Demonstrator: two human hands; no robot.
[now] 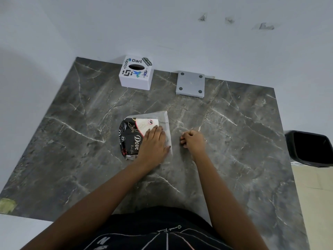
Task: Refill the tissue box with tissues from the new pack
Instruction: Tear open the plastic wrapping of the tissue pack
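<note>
A black tissue pack (130, 137) printed "Dove" lies in the middle of the dark marble table (72, 141). Its clear plastic end sticks out to the right and back. My left hand (153, 143) lies flat, palm down, pressing on the pack's right part and its plastic flap. My right hand (193, 139) rests just right of the pack, fingers curled into a loose fist; whether it pinches the clear plastic I cannot tell. The white cube tissue box (136, 73) with stickers and a dark oval slot stands at the table's far edge, well beyond both hands.
A grey square plate (191, 83) with dark round pads at its corners, likely the box's bottom cover, lies right of the tissue box by the wall. A black bin (310, 147) stands off the table's right side. White wall runs behind the table.
</note>
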